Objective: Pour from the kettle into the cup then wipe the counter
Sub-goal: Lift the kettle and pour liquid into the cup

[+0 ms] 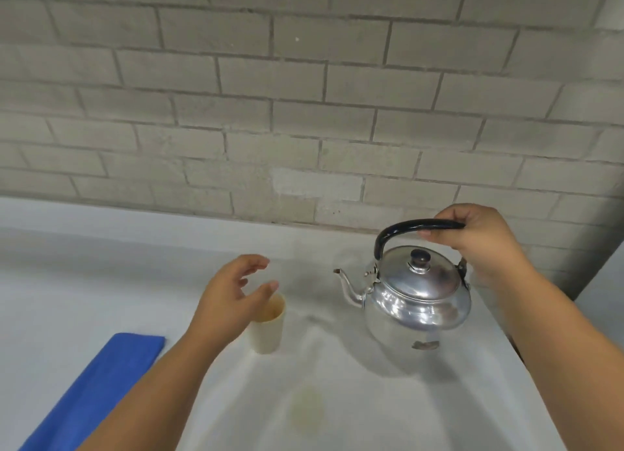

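A shiny metal kettle [415, 302] with a black arched handle stands on the white counter [371, 400], its spout pointing left. My right hand [483, 241] grips the right end of that handle. A cream paper cup [268, 332] stands left of the kettle, its inside stained brown. My left hand [233, 295] hovers over the cup's left rim with fingers spread, holding nothing. A folded blue cloth [98, 386] lies flat at the lower left.
A grey brick wall [304, 96] runs along the back of the counter. A faint yellowish stain [307, 413] marks the counter in front of the cup. The counter's right edge [526, 376] drops off just past the kettle.
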Motion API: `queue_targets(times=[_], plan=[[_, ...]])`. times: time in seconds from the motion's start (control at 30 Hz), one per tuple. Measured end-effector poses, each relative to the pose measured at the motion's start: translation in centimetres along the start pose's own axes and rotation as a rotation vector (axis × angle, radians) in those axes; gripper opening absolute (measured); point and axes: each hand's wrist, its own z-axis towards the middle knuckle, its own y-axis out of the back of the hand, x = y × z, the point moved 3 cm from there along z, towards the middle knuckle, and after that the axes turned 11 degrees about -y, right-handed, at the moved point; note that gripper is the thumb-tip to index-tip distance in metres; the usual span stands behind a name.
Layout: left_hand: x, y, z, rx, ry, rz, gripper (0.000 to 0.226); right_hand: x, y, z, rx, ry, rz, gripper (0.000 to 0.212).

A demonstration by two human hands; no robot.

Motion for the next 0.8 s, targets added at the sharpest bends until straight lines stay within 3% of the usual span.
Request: queue_targets(times=[0.1,0.27,0.37,0.47,0.67,0.8], plan=[[4.1,1.1,-2.0,0.027,0.075,-0.006,0.055,1.8,-2.2,-1.8,0.005,-0.007,-0.103,0.020],[8.7,-0.1,-3.4,0.222,0.185,-0.120,0.110,4.4,-5.9,-4.3,0.014,-0.045,-0.231,0.023],[9.9,-0.9,-3.4,0.295,0.240,-0.211,0.126,5.4,-8.1,-5.1,-0.003,-0.049,-0.317,0.023],[10.6,-1.3,-3.0,0.305,0.240,-0.329,0.122,6.1,-10.0,-5.5,-0.018,-0.056,-0.378,0.023],[11.2,-1.2,-2.6,0.269,0.170,-0.457,0.071,6.8,-12.7,-5.8,-0.048,-0.037,-0.577,0.028],[11.9,-1.2,-2.4,0.263,0.180,-0.462,0.065,7.3,-14.1,-6.0,-0.033,-0.032,-0.697,0.029]])
